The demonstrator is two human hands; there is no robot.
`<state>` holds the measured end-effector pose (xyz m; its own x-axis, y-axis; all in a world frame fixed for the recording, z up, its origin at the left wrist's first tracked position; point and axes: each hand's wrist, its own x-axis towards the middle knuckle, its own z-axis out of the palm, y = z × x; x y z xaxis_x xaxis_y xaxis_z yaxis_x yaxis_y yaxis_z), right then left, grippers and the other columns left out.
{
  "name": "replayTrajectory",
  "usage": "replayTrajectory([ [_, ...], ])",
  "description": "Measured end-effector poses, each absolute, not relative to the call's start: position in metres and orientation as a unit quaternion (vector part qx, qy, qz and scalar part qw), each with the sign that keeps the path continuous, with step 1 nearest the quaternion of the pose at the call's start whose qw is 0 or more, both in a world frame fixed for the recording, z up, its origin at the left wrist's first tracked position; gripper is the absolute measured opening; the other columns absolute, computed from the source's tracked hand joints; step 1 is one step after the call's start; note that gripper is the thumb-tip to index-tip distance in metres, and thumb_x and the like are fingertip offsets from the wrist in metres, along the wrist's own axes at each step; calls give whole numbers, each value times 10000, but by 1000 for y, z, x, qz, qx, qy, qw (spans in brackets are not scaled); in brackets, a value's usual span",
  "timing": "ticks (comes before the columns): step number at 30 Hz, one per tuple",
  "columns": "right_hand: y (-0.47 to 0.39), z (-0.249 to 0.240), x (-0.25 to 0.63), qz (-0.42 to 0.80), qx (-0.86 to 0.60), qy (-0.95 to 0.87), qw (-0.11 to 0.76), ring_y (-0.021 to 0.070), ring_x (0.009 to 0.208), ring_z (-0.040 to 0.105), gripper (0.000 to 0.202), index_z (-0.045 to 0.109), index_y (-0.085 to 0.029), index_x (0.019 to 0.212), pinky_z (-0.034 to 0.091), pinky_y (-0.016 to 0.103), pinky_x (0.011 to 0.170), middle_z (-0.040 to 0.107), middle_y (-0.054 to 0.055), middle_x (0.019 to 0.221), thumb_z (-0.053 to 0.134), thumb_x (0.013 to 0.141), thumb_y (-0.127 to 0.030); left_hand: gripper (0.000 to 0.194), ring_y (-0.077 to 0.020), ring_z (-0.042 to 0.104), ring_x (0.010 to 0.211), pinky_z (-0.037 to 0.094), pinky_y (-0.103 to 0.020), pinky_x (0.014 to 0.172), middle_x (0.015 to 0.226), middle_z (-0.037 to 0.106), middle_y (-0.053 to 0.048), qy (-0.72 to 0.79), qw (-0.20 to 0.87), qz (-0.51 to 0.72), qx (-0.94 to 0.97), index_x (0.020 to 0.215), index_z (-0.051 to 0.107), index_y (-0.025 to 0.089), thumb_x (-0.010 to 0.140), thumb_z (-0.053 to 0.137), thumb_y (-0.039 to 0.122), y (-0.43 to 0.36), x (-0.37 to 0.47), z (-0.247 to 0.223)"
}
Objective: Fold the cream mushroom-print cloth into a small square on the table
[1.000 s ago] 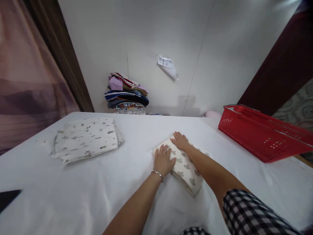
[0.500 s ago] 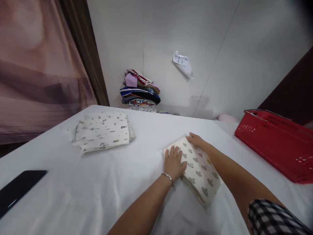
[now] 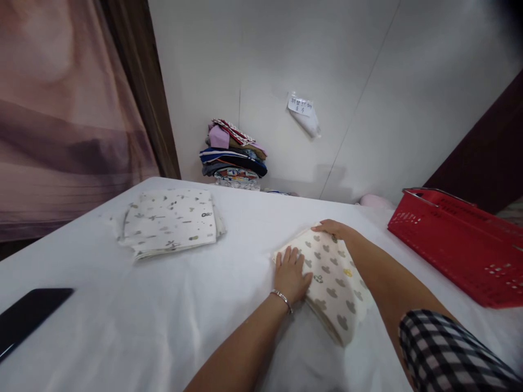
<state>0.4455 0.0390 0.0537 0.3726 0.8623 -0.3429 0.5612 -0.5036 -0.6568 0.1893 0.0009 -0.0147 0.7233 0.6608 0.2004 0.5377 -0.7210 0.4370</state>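
A folded cream cloth with a grey blob-like print and a yellow mark lies on the white table in front of me. My left hand rests flat on its left part, fingers spread, a silver bracelet at the wrist. At the cloth's far corner, my right hand has its fingers closed on the edge, and the fabric bulges up beside it. The right fingertips are partly hidden. To the left lies another folded white cloth stack with small green and grey prints, apart from both hands.
A red plastic basket with a metal handle stands at the right. A black flat device lies at the left front. Behind the white table is a pile of folded clothes against the wall. A pink curtain hangs at left.
My right hand has shifted slightly at the far corner, and the cloth's right side is raised and bulges more. My left hand stays in place. The view has tilted slightly.
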Motion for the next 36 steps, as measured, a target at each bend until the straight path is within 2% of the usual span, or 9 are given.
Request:
replayTrajectory([
  [3, 29, 65, 441, 453, -740, -419, 269, 265, 905, 643, 506, 641, -160, 1007, 550, 320, 722, 672, 116, 1031, 730, 593, -437, 560, -259, 166, 1370, 101, -505, 1114, 1454, 319, -55, 330, 183, 170, 910, 1304, 452, 235, 814, 415, 504, 1, 189, -13],
  [7, 17, 86, 434, 494, -679, -433, 328, 267, 927, 638, 477, 640, -147, 985, 546, 319, 770, 670, 126, 1026, 761, 573, -356, 549, -253, 182, 1367, 107, -502, 1114, 1450, 327, -56, 333, 185, 168, 909, 1294, 464, 229, 818, 408, 496, 1, 189, -10],
  [16, -4, 115, 413, 462, -664, -500, 308, 209, 914, 634, 496, 640, -203, 1044, 521, 270, 785, 673, 41, 1010, 759, 571, -292, 503, -272, 243, 1337, 164, -501, 1091, 1419, 378, -59, 326, 172, 202, 907, 1234, 510, 232, 801, 465, 484, 1, 187, -11],
  [21, -12, 118, 411, 424, -682, -522, 286, 216, 933, 624, 495, 646, -211, 1045, 508, 280, 796, 669, 38, 1027, 754, 576, -323, 399, -238, 418, 1201, 298, -438, 1019, 1260, 539, -57, 313, 185, 273, 890, 1132, 562, 234, 797, 525, 449, 9, 182, -1],
  [25, -11, 117, 419, 429, -673, -523, 299, 213, 932, 624, 465, 659, -218, 1018, 502, 288, 805, 670, 30, 1023, 761, 575, -315, 330, -220, 464, 1144, 342, -391, 977, 1220, 558, -75, 358, 187, 356, 843, 1104, 580, 213, 848, 477, 394, 29, 175, 2],
  [27, -10, 115, 423, 439, -669, -517, 303, 211, 935, 623, 472, 656, -227, 1026, 501, 293, 812, 667, 27, 1036, 765, 572, -298, 386, -228, 436, 1192, 333, -383, 996, 1268, 525, -99, 391, 209, 358, 822, 1160, 553, 187, 855, 461, 406, 42, 171, -4],
  [31, -8, 110, 429, 448, -666, -502, 322, 214, 938, 624, 553, 614, -243, 1103, 508, 303, 812, 653, 30, 1069, 773, 573, -264, 532, -246, 442, 1208, 345, -362, 987, 1297, 508, -135, 432, 292, 282, 805, 1274, 467, 141, 858, 421, 470, 58, 168, -15],
  [36, 9, 103, 439, 420, -654, -495, 388, 205, 917, 626, 681, 535, -230, 1215, 511, 301, 820, 637, 44, 1078, 768, 575, -198, 504, -235, 513, 1137, 373, -323, 944, 1236, 571, -99, 447, 404, 230, 764, 1246, 512, 181, 841, 435, 472, 60, 170, -7],
])
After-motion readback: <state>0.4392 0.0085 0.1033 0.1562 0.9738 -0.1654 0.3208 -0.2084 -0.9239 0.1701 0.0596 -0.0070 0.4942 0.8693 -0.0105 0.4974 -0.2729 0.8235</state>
